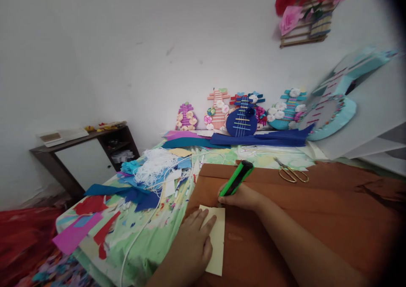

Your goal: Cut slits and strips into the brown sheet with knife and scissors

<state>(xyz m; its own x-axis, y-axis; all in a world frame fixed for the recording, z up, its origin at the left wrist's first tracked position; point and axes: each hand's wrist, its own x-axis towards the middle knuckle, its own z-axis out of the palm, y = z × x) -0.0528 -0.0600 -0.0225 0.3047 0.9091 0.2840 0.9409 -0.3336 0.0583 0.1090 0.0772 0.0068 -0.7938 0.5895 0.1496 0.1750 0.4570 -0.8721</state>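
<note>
My left hand (196,238) lies flat with its fingers spread over a pale yellow strip of card (217,244), pressing it onto a large sheet of brown paper (304,223). In my right hand (239,197) is a green and black marker (236,179), gripped upright with a tilt to the right. Its tip is down by the card's top right corner; whether it touches the card or the brown sheet I cannot tell. Gold-handled scissors (292,172) rest at the back edge of the brown sheet, beyond my right hand.
On the left of the green patterned cloth (139,240) lie a heap of white string (158,166) and blue, red and pink scraps (78,233). Several decorated lute-shaped crafts (241,120) lean on the wall. A large light-blue lute (342,109) stands at right. A low cabinet (84,162) is at left.
</note>
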